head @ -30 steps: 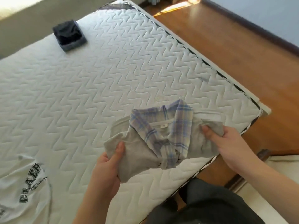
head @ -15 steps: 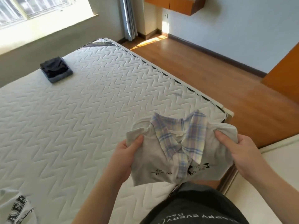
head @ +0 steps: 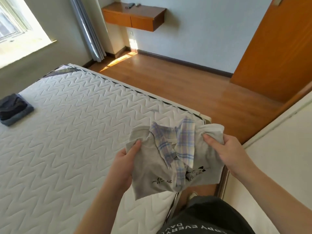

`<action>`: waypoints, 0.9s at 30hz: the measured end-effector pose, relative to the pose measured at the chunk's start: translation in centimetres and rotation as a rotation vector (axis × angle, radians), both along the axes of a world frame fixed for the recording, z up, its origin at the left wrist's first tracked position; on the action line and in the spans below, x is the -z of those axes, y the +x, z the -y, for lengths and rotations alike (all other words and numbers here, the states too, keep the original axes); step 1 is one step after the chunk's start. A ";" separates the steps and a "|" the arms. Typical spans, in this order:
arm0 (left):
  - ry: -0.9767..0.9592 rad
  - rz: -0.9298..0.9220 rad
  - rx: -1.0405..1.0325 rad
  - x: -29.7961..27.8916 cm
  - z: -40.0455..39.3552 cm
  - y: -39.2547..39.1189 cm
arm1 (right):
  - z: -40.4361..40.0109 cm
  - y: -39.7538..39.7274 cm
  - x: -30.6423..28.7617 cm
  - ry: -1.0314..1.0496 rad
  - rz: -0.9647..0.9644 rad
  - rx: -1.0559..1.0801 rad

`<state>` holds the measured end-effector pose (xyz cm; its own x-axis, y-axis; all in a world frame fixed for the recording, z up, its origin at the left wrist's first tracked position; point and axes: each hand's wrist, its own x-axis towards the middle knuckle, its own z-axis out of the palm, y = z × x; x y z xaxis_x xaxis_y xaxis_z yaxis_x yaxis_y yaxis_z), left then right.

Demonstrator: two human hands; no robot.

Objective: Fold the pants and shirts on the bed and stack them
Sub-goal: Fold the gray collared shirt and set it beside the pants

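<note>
A folded grey shirt (head: 152, 168) with a plaid blue-and-lilac collar and small black prints hangs in the air over the near right corner of the bed (head: 70, 125). My left hand (head: 124, 159) pinches its left edge, thumb on top. My right hand (head: 224, 149) grips its right edge, thumb pressed into the cloth. A small stack of folded dark garments (head: 13, 109) lies on the mattress at the far left.
The white quilted mattress stretches left and away from me. Wooden floor (head: 177, 81) runs along the bed's right side. A wall shelf (head: 135, 16), a grey curtain (head: 89, 27), an orange door (head: 276, 48) and a window (head: 13, 19) line the room.
The view has tilted up and to the right, so the white printed shirt at the lower left has left the frame. Both hands have lifted the grey shirt higher, off the mattress.
</note>
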<state>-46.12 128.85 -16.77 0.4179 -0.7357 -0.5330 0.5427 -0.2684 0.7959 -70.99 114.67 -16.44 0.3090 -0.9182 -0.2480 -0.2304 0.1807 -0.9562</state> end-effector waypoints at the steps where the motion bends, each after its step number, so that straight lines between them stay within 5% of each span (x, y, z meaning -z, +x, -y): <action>1: 0.010 -0.002 0.013 0.1 1.1 -0.1 | 0.8 -0.2 0.4 0.019 0.006 0.020; 19: 0.109 0.110 -0.127 3.0 26.1 -4.5 | 29.8 0.9 3.9 0.166 0.014 -0.235; 27: 0.086 0.073 -0.212 4.9 31.5 -4.7 | 35.6 1.2 4.4 0.162 0.053 -0.220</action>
